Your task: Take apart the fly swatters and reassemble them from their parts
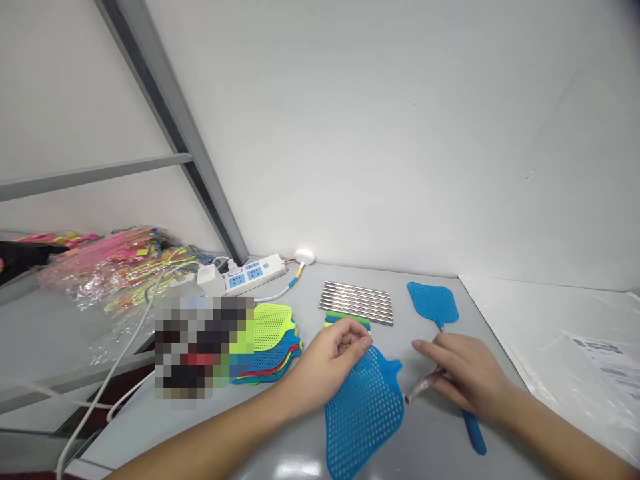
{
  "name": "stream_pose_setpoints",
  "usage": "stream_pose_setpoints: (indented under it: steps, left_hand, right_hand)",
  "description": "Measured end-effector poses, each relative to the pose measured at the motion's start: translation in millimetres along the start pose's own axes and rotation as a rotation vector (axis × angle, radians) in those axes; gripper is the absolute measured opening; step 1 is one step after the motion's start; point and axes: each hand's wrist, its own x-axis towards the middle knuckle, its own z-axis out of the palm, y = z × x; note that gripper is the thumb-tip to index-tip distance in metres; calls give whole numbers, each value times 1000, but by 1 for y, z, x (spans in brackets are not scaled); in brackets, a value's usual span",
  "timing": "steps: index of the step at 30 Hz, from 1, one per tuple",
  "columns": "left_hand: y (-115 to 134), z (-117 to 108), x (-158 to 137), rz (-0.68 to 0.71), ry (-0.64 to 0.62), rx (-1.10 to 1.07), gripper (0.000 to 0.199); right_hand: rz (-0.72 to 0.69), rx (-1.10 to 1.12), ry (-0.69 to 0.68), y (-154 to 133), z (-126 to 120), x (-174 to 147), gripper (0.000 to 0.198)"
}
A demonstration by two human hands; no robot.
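My left hand (334, 367) is closed on the upper edge of a blue perforated fly swatter head (367, 413), whose short socket points right. In my right hand (465, 370) is a short metal rod (421, 387), its open end facing the socket with a small gap between. Beneath that hand lies a blue fly swatter (434, 303) with its blue grip (473, 433) toward me. Behind my left hand, green and blue grips (349, 319) are partly hidden. Just beyond them sits a row of several metal rods (356, 302).
Left of my left hand is a stack of coloured swatter heads (273, 327), partly covered by a pixelated patch. A power strip (255, 275) with white cables stands behind it. Bagged swatters (125, 260) lie far left. Plastic-wrapped material (565, 347) covers the table's right side.
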Motion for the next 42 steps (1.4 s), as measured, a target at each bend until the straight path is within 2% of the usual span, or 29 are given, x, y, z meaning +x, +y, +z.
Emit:
stream_pose_setpoints:
  steps: [4, 10, 13, 16, 19, 22, 26, 31, 35, 38, 42]
  left_hand:
    - [-4, 9, -7, -73, -94, -28, 22]
    - [-13, 16, -13, -138, -124, -50, 23]
    - [-12, 13, -13, -196, -130, -190, 26]
    - [-10, 8, -12, -269, -109, -521, 40]
    - [-8, 5, -12, -225, -139, -786, 43]
    - [-7, 8, -14, -210, -175, -750, 35]
    - [-7, 14, -17, -230, -58, -630, 31]
    - [-7, 8, -13, -146, 148, -642, 29]
    - [-8, 3, -11, -115, 207, -678, 28]
    - [-12, 2, -11, -101, 214, -688, 28]
    - [-16, 2, -12, -80, 203, -685, 25]
  right_hand:
    - [-231, -173, -15, -18, 2, 2, 32]
    - [-342, -122, -10, -36, -10, 10, 27]
    - [-363, -79, -31, -33, -9, 9, 28]
    - [-287, -77, -13, -20, -4, 3, 30]
    - [-162, -153, 49, -7, 2, -2, 27]
    - [-90, -235, 100, -4, 5, -5, 23]
    - [-15, -249, 80, -10, 11, -5, 25]
    - [308, -148, 73, -3, 14, -3, 33]
    - [477, -131, 13, 7, 12, -1, 35]
    - [479, -109, 9, 6, 10, 1, 23]
    - [387, -90, 37, 1, 9, 3, 18]
